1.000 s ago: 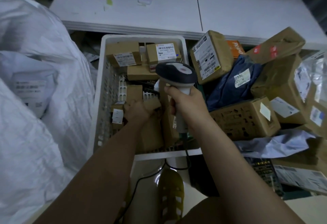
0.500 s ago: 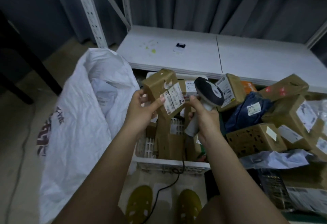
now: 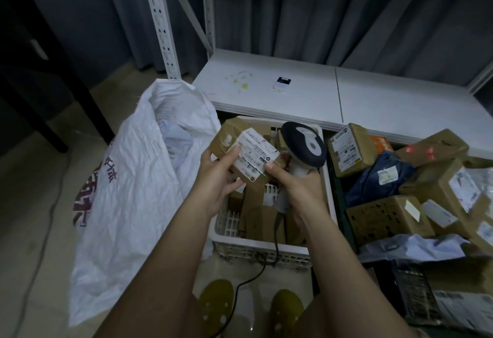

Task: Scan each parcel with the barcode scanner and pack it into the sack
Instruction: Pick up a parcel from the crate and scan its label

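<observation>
Parcel: a small brown box (image 3: 248, 151) held above the white crate (image 3: 266, 243), its label face tilted up, likely so the barcode is exposed.
Left hand: the left hand (image 3: 218, 177) grips the box from below and the side, thumb on the label.
Right hand: the right hand (image 3: 296, 185) is wrapped round the handle of the barcode scanner (image 3: 304, 147), thumb touching the label's corner (probably steadying it).
Scanner head: just beside the box; where it aims cannot be told.
Sack: the white sack (image 3: 128, 193) stands open to the left, near enough for a drop.
Waiting: more parcels (image 3: 400, 177) piled right.
</observation>
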{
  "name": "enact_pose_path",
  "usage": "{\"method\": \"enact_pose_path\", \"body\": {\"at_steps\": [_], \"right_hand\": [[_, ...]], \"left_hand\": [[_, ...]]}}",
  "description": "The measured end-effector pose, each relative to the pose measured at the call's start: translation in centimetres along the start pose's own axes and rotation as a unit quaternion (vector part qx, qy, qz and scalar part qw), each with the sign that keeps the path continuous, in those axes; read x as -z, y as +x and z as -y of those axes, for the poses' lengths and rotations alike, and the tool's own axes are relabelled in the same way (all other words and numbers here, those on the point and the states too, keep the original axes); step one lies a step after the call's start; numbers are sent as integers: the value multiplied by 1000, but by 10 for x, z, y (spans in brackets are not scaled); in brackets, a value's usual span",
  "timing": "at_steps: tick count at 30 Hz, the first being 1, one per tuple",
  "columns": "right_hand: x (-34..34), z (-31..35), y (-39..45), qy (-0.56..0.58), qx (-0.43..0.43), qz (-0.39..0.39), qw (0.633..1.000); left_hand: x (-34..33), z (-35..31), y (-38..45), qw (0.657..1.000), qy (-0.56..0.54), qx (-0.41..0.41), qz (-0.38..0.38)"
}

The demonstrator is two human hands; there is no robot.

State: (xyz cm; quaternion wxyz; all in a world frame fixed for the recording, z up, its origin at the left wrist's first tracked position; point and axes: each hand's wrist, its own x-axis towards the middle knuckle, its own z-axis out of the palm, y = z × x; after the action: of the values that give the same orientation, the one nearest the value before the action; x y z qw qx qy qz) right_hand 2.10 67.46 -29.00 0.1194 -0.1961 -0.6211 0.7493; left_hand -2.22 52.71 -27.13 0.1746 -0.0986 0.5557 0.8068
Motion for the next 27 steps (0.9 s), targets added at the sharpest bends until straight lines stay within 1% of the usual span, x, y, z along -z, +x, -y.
{"method": "enact_pose_path", "body": {"at_steps": [2,6,8,11,14,19,21,23,27], "right_hand": [[-2,1,0,-14,17,23,999],[-9,3,-7,-29,47,75,996],[-11,2,-9,-43,47,92,994],[-12,1,-9,-50,20,105,993],[-8,1,-5,-24,4,65,998],[-7,0,3,-10,-21,3,1000],[-8,-3,5,-8,-41,-10,999],[-9,-4,5,-13,-53,-13,998],[-9,-3,4,-36,-40,-5,999]], "left_hand": [[-1,2,0,1000,3,12,11],[-1,9,1,996,48,50,49],[1,10,4,997,61,45,34],[7,7,10,997,64,50,7],[15,6,16,993,107,53,12],[14,4,9,973,176,104,105],[13,6,9,972,183,94,113],[13,10,12,971,204,71,100],[18,17,19,964,251,22,85]]}}
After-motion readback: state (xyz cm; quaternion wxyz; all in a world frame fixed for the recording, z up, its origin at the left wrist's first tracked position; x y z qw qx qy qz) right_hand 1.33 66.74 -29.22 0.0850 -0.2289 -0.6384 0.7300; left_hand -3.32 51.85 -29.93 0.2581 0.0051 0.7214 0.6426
